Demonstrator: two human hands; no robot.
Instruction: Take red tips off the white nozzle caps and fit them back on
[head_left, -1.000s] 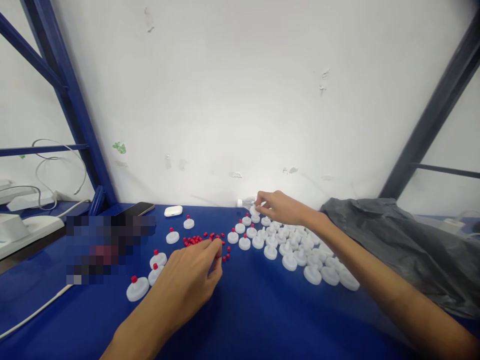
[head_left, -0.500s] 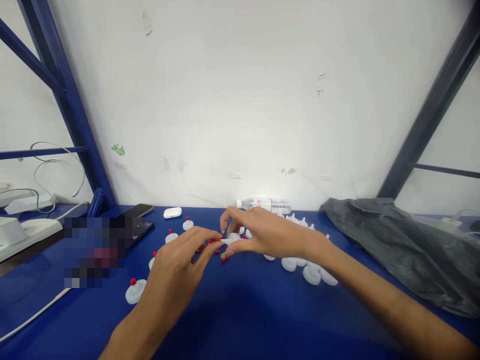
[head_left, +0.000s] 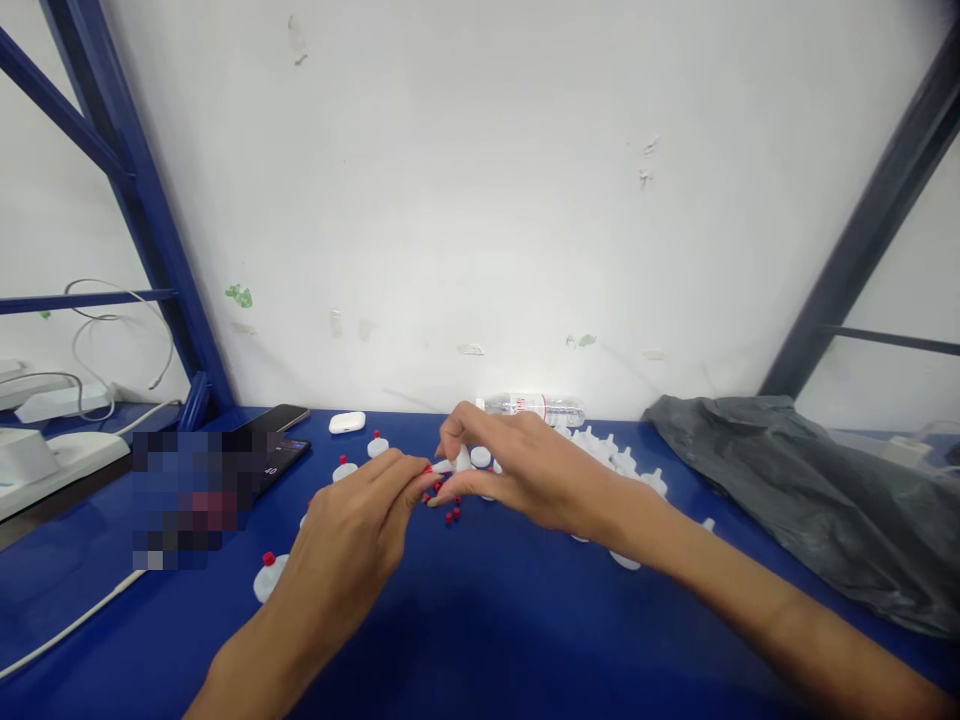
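Near the middle of the table, my right hand (head_left: 525, 465) curls its thumb and fingers around a white plastic nozzle lid (head_left: 462, 460), its spout pointing left. My left hand (head_left: 367, 520) pinches a small red cap (head_left: 429, 468) at the spout's tip; the fingers hide most of it. Several loose red caps (head_left: 453, 516) lie just below the two hands. To the left stand white lids topped with red caps, among them a near one (head_left: 270, 575) and a far one (head_left: 377, 445). Uncapped white lids (head_left: 622, 460) are grouped behind and under my right forearm.
A clear bottle (head_left: 555, 410) lies on its side against the wall. On the blue table (head_left: 480, 640) are a white earbud case (head_left: 347, 422) and dark phones (head_left: 281, 465) to the left. A grey plastic bag (head_left: 795, 500) covers the right side; a power strip (head_left: 82, 460) sits far left.
My hands have come closer together, the left fingers now pressed at the spout's tip. The white lid has tilted in my right hand. The view has shifted slightly.
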